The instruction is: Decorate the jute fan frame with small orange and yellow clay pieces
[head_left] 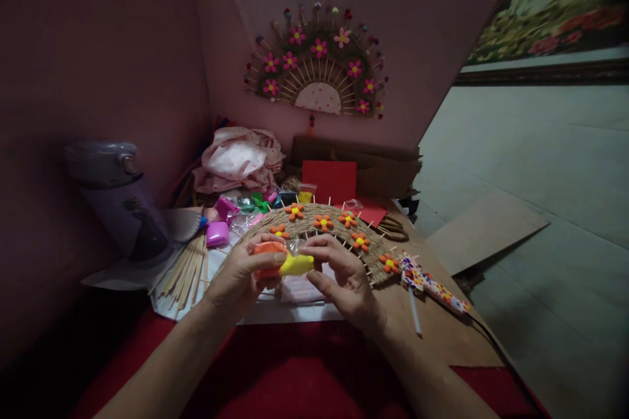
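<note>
Bare left forearm (170, 353) and right forearm (425, 363) angle up from the lower edge, converging. Left grip (248, 268) closed, its thumb (272, 260) laid forward, pointing inward. Right grip (344, 278) looser: fingers (324, 247) bent toward the left, thumb held apart below them. Both sets of fingertips near each other.

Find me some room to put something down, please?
The brown board below the flowery glue gun looks bare, and so does the red surface before the white sheet. It's crowded left, with bottle, wooden sticks and pink packets.
</note>
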The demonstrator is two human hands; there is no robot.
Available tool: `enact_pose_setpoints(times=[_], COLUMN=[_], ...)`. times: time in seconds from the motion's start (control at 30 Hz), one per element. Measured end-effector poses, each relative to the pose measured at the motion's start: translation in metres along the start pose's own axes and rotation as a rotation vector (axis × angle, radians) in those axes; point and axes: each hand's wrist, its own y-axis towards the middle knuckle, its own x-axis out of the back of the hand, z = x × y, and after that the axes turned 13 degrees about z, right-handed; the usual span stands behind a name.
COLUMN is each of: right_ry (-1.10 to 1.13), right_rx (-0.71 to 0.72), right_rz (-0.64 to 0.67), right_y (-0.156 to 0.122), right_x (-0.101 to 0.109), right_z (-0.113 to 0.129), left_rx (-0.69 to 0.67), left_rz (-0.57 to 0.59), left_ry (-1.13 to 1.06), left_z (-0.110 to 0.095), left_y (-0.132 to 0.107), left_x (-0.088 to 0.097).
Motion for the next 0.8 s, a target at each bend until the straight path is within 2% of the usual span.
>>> enact_pose_setpoints(times=[0.17, 0.37, 0.53, 0.6, 0.8], right_ry=[0.128, 0.470, 0.584, 0.567, 0.321], right_rx=[-0.066, -0.182, -0.249, -0.251, -0.227], right_rz=[0.018, 0.072, 0.102, 0.078, 0.013], right_y=[0.001, 0.004, 0.003, 0.002, -0.001], right_x=[0.001, 0.000, -0.002, -0.004, -0.008], right_z=[-0.004, -0.005, -0.007, -0.007, -0.006], left_rx=[0.056, 0.129, 0.177, 0.178, 0.144], left_rz=[0.007, 0.120, 0.161, 0.146, 0.026], left_ry=[-0.071, -0.091, -0.083, -0.078, -0.038], left_z=[-0.002, 0.001, 0.004, 0.005, 0.003], left_y=[-0.001, 0.001, 0.003, 0.004, 0.004], left_x=[0.001, 0.008, 0.013, 0.013, 0.010])
